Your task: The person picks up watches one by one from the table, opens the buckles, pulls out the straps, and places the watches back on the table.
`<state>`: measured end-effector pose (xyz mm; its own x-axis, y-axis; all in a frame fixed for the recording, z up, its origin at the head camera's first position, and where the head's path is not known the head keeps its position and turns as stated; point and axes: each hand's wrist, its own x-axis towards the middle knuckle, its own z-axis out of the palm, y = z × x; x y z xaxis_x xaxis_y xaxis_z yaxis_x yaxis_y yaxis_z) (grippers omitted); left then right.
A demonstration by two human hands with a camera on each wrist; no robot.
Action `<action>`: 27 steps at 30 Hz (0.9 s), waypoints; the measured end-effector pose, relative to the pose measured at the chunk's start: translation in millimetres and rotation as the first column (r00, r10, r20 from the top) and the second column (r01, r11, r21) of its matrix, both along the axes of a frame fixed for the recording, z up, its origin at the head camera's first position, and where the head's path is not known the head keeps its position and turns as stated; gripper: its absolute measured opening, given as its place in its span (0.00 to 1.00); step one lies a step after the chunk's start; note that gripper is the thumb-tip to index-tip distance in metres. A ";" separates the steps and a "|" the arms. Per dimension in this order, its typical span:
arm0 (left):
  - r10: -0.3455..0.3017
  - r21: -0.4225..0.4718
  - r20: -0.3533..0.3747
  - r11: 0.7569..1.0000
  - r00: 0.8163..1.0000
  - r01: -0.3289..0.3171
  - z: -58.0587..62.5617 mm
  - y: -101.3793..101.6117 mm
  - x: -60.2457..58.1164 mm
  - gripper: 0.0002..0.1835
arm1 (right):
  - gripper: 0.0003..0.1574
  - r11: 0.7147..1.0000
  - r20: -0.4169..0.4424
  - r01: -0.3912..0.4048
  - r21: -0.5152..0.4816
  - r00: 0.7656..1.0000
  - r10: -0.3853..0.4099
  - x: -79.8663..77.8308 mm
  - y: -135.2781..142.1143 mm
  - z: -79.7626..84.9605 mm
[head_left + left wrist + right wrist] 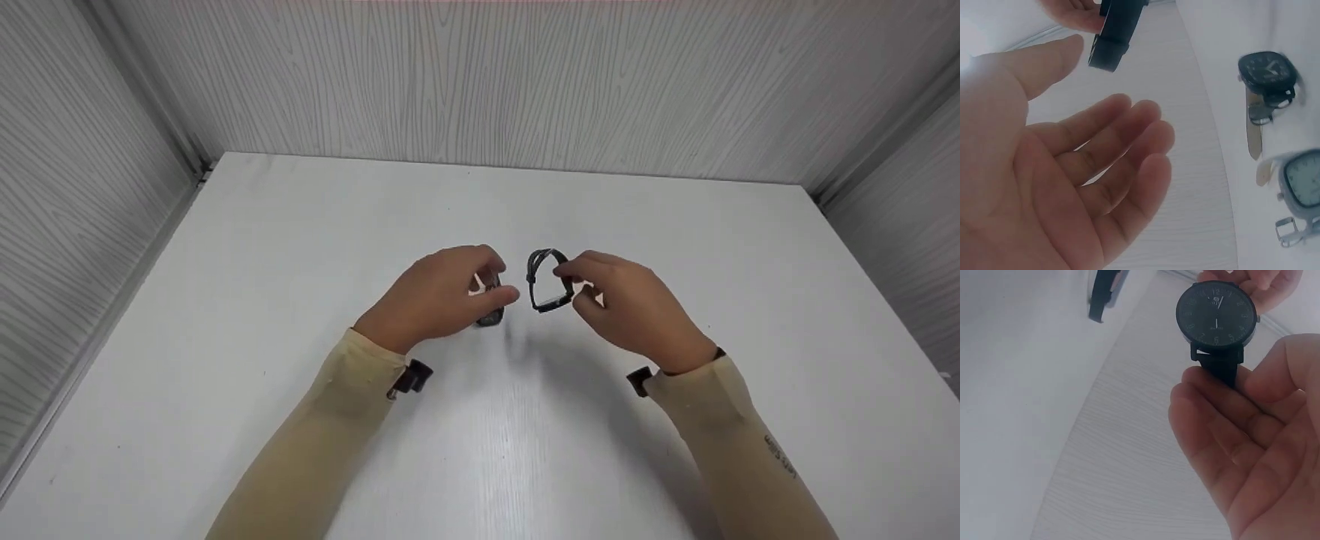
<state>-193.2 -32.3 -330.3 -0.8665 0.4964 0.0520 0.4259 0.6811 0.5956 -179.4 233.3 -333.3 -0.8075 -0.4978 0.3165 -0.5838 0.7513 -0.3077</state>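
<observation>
My right hand (630,304) pinches the black strap of a round wristwatch (1217,316) between thumb and fingers, above the table. In the right wrist view its dark dial faces the camera. The strap forms a loop in the head view. Just left of this watch, my left hand (431,296) has relaxed, slightly bent fingers and holds nothing. A black wristwatch (491,319) on the table is partly covered by that hand in the head view. The left wrist view shows a dark squarish wristwatch (1268,72) and a silver-rimmed wristwatch (1304,181) with a pale dial.
The white tabletop (480,450) extends around both hands. A wood-grain panel (480,82) stands along its back edge, with more panels at left and right. Dark camera mounts sit at both wrists. A dark strap (1102,297) shows at the upper left of the right wrist view.
</observation>
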 end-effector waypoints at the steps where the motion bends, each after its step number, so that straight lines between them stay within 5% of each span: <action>1: 0.001 0.031 0.002 1.000 1.000 -0.001 1.6 1.6 1.2 0.25 | 0.24 1.000 -0.022 -0.002 -0.005 1.000 0.002 1.6 -0.2 1.6; 12: 0.090 0.195 -0.061 0.978 0.994 -0.076 13.6 16.1 16.1 0.21 | 0.27 0.998 -0.122 -0.058 -0.018 0.991 0.056 19.0 -6.7 16.9; 20: 0.074 0.296 -0.138 0.955 0.988 -0.031 17.0 19.7 20.9 0.10 | 0.25 0.995 -0.126 -0.102 0.000 0.987 0.101 24.8 -7.9 22.3; 27: 0.016 0.297 -0.268 0.953 0.963 0.066 13.8 21.2 20.9 0.08 | 0.18 0.986 -0.122 -0.068 -0.153 0.991 0.049 26.3 -7.3 24.9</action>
